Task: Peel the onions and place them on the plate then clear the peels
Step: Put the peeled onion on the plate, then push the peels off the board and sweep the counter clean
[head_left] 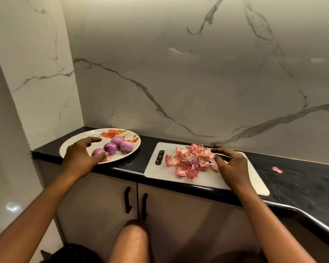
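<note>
Four peeled onions (110, 148) lie on the plate (72, 144); the left hand (80, 156) hovers loosely spread, thumb touching the nearest one. The right hand (229, 161) curls its fingers into the peels (190, 161) heaped on the board (201, 181).

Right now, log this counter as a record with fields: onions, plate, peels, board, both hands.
onions: four peeled purple onions, all on the plate
plate: round white floral plate on black counter, left of board
peels: pink papery onion peels piled on white plastic cutting board
stray: one pink peel scrap on counter, right of board
left: left hand touches nearest onion, fingers loosely spread
right: right hand pinches peels at the pile's edge
</note>
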Tool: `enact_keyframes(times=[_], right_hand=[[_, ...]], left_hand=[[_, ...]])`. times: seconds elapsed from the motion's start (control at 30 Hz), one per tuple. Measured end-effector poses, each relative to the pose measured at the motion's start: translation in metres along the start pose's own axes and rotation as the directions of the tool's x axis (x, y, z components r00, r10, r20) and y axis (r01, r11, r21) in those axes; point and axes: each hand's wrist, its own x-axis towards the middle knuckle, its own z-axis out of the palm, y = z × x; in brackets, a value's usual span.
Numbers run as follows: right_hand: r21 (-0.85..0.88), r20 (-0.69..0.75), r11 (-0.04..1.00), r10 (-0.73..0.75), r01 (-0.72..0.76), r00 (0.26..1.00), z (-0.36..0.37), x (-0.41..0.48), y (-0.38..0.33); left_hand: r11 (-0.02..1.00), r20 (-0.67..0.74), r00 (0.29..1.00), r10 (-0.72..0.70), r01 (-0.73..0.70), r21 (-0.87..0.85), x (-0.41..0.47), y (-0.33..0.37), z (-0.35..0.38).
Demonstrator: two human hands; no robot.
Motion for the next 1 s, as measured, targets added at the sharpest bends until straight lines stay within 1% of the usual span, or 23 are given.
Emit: enact_keyframes(times=[0.07,0.13,0.23,0.3,0.33,0.43,0.53,0.63,0.7,0.73,0.77,0.83,0.93,1.0], right_hand=[[-0.006,-0.004,0.999,0.033,-0.033,0.999,0.001,0.0,0.001],[-0.009,-0.017,0.998,0.069,-0.069,0.997,0.001,0.001,0.0],[0.001,-0.067,0.992,0.129,-0.129,0.989,-0.002,0.001,-0.002],[0.009,-0.086,0.986,0.164,-0.164,0.983,-0.003,0.001,-0.004],[0.001,-0.086,0.985,0.172,-0.172,0.981,-0.003,0.001,-0.004],[-0.051,-0.061,0.984,0.166,-0.169,0.984,-0.001,0.0,-0.006],[-0.057,-0.086,0.982,0.172,-0.177,0.981,0.0,0.0,-0.009],[0.013,-0.17,0.976,0.215,-0.216,0.962,-0.004,0.001,-0.011],[0.044,-0.215,0.962,0.272,-0.269,0.938,-0.009,0.001,-0.013],[0.007,-0.229,0.958,0.282,-0.288,0.932,-0.013,0.002,-0.012],[-0.071,-0.225,0.951,0.28,-0.302,0.933,-0.018,0.001,-0.008],[-0.286,-0.19,0.9,0.283,-0.329,0.94,-0.033,0.002,-0.003],[-0.539,-0.146,0.76,0.34,-0.363,0.929,-0.058,0.0,0.001],[-0.635,-0.126,0.668,0.405,-0.388,0.905,-0.072,-0.001,0.002]], left_hand=[[0.995,-0.096,0.99,0.1,-0.099,0.017,-0.011,0.016,0.004],[0.977,-0.146,0.966,0.212,-0.209,0.034,-0.021,0.031,0.009],[0.937,-0.11,0.931,0.349,-0.35,0.011,-0.036,0.053,0.025],[0.919,-0.06,0.919,0.389,-0.392,-0.045,-0.045,0.068,0.038],[0.918,-0.018,0.921,0.389,-0.389,-0.083,-0.048,0.077,0.045],[0.927,0.131,0.922,0.365,-0.347,-0.142,-0.053,0.093,0.063],[0.951,0.209,0.93,0.304,-0.283,-0.124,-0.049,0.103,0.073],[0.982,0.318,0.93,0.187,-0.184,-0.04,-0.033,0.109,0.081],[0.99,0.414,0.903,0.112,-0.139,0.035,-0.02,0.112,0.084],[0.991,0.451,0.889,0.078,-0.119,0.064,-0.014,0.113,0.086],[0.99,0.474,0.879,0.048,-0.103,0.091,-0.008,0.113,0.089],[0.986,0.498,0.867,0.003,-0.084,0.141,0.001,0.113,0.093],[0.975,0.52,0.852,-0.059,-0.062,0.213,0.012,0.114,0.1],[0.962,0.534,0.841,-0.091,-0.065,0.265,0.019,0.117,0.105]])
